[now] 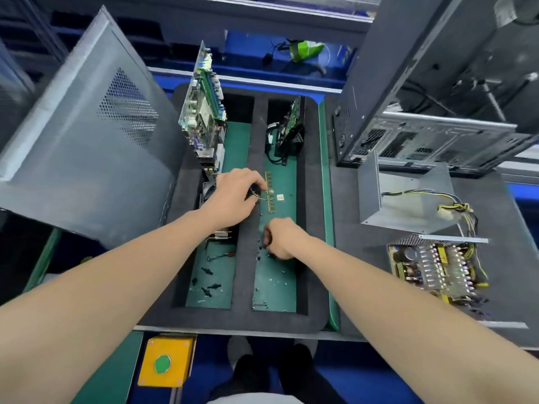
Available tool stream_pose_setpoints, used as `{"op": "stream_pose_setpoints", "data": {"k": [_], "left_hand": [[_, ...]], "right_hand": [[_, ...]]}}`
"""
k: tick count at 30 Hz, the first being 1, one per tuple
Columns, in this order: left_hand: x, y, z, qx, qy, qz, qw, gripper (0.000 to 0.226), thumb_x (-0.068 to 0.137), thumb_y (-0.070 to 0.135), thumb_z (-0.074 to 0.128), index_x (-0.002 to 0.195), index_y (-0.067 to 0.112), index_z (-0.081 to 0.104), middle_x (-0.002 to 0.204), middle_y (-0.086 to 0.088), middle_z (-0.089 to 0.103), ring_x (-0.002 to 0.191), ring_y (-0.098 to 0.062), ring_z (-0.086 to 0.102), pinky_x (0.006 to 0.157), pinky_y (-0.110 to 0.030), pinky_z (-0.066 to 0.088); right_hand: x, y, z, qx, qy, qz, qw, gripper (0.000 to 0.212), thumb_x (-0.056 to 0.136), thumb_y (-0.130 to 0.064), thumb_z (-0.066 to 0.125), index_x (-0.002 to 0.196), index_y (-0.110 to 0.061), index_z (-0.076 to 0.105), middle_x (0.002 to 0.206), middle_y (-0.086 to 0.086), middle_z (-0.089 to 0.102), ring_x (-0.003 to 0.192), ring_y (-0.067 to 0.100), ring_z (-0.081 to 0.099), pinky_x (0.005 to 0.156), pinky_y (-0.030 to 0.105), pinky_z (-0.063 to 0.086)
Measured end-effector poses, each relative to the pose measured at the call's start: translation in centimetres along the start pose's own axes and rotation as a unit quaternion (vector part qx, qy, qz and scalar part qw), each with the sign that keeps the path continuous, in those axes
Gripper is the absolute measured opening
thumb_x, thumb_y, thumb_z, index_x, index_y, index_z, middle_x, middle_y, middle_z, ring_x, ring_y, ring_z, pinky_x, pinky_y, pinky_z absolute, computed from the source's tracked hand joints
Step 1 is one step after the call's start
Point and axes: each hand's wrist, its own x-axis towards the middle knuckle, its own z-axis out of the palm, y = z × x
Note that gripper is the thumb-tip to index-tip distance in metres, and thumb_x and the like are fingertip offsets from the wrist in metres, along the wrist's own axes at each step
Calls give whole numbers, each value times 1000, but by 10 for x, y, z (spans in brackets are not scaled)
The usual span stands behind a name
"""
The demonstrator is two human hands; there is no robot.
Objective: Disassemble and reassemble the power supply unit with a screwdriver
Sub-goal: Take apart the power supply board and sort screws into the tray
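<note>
Power supply cover (405,199) and open chassis (437,269) sit on surface (364,258) at right, well apart from both hands. Cover stiff, light: hold flat sides. Board fragile (grip chassis rim only). Left hand (233,196) fingers grip small dark wired part (253,190). Right hand (284,239) fingers curled over loose screws (258,258); hold unclear.

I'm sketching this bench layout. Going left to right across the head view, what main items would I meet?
grey case side panel → upright motherboard → memory stick → power supply cover. The opened power supply overlaps the cover sideways, so it is left out.
</note>
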Motion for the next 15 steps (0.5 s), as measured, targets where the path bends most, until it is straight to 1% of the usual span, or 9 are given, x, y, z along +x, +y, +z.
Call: {"op": "stream_pose_setpoints", "data": {"k": [4, 6, 7, 9, 10, 11, 13, 15], "left_hand": [[-4, -4, -4, -20, -18, 13, 1000, 41, 87, -1, 62, 114, 29, 67, 113, 10, 64, 116, -17, 56, 109, -50, 36], [-6, -7, -4, -37, -22, 26, 999, 46, 83, -5, 61, 114, 28, 67, 113, 11, 65, 114, -15, 57, 110, -50, 38], [-7, -8, -4, -48, -19, 32, 998, 47, 82, -6, 60, 114, 28, 67, 114, 10, 65, 115, -15, 57, 111, -46, 38], [-10, -9, -4, -70, -11, 34, 997, 48, 82, -9, 59, 115, 25, 68, 117, 7, 67, 122, -15, 56, 111, -28, 36], [-11, -9, -4, -77, -7, 34, 996, 49, 81, -10, 59, 115, 24, 68, 120, 5, 68, 126, -14, 54, 110, -24, 35], [-12, -8, -4, -78, -5, 34, 996, 48, 82, -11, 59, 115, 23, 69, 122, 4, 68, 132, -12, 52, 113, -26, 35], [-14, -6, -4, -74, -4, 34, 997, 47, 83, -11, 59, 116, 21, 69, 126, 5, 67, 142, -13, 46, 120, -38, 32], [-16, -5, -5, -67, 0, 34, 997, 46, 83, -11, 59, 115, 21, 69, 127, 6, 67, 144, -14, 44, 121, -45, 32]], "right_hand": [[10, 5, 21, 83, 58, 8, 995, 17, 95, -8, 69, 111, -6, 72, 115, 14, 69, 102, 32, 70, 92, 40, 61], [13, 8, 26, 119, 78, 8, 990, 13, 93, -6, 69, 106, -8, 73, 112, 14, 69, 100, 34, 70, 89, 42, 61], [14, 8, 28, 127, 84, 9, 988, 12, 93, -6, 68, 104, -9, 73, 111, 14, 69, 99, 34, 70, 89, 43, 61], [17, 8, 32, 132, 94, 8, 987, 11, 95, -5, 66, 102, -8, 73, 109, 15, 69, 96, 35, 70, 88, 43, 62], [18, 7, 33, 128, 96, 7, 987, 10, 95, -6, 66, 102, -7, 72, 108, 14, 69, 95, 35, 70, 87, 43, 62], [19, 7, 34, 124, 98, 5, 987, 9, 95, -6, 65, 102, -6, 72, 107, 15, 68, 94, 35, 69, 86, 44, 62], [20, 6, 36, 119, 103, 4, 988, 8, 96, -6, 65, 101, -4, 70, 105, 16, 68, 92, 37, 69, 84, 44, 62], [20, 6, 37, 109, 102, 1, 989, 10, 96, -3, 62, 103, -3, 71, 106, 17, 68, 93, 38, 69, 85, 44, 62]]}}
